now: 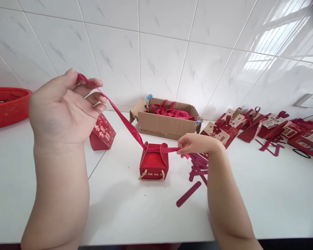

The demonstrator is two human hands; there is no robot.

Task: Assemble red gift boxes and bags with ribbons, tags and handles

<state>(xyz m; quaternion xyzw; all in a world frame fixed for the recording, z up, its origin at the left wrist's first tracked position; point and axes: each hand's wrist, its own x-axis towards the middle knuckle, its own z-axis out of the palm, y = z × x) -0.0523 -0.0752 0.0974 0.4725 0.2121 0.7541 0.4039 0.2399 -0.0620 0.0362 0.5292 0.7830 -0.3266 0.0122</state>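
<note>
A small red gift box point(154, 163) with a twisted cord handle on its front stands on the white table. A red ribbon point(125, 121) runs through the round tabs at its top. My left hand point(70, 100), raised at the upper left, pinches one end of the ribbon between thumb and index finger, and the ribbon slants down to the box. To the right of the box, my right hand point(189, 144) grips the ribbon's other, shorter stretch, close to the tabs.
Behind the box, a cardboard box point(161, 126) holds red ribbons. A red basket point(9, 111) is at far left, a red packet point(102, 133) behind my left wrist. Purple strips point(189, 194) lie near my right forearm; several decorated boxes point(273, 125) stand at right.
</note>
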